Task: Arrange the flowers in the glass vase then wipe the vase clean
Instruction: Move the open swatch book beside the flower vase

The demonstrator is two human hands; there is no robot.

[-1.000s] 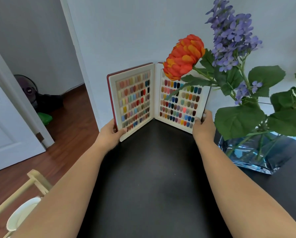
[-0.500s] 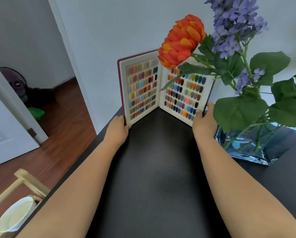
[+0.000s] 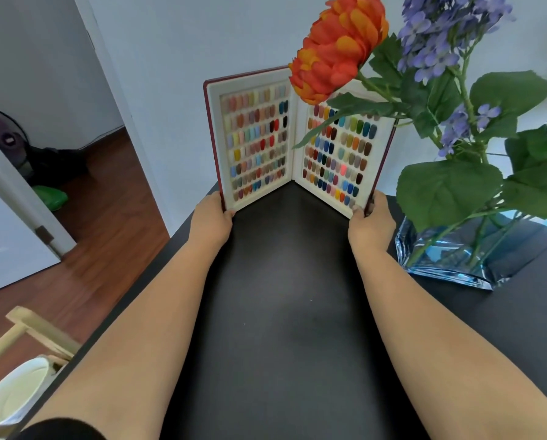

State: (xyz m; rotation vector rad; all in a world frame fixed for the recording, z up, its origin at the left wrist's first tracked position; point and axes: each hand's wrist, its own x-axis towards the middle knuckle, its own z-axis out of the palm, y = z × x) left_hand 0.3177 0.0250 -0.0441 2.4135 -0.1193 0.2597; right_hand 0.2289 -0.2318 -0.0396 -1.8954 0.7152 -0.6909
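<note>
1. While the left hand grips the left lower corner of the red-covered, open swatch book of coloured nail tips, the right hand pinches the right one.
2. Since a second ago the book stands further back (nearer the wall) on the black table.
3. Just right of it, the blue glass vase holds the orange flower and purple blossoms, unmoved

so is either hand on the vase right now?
No: the left hand and right hand each grip a bottom corner of the open swatch book, while the glass vase stands untouched beside it.
</note>
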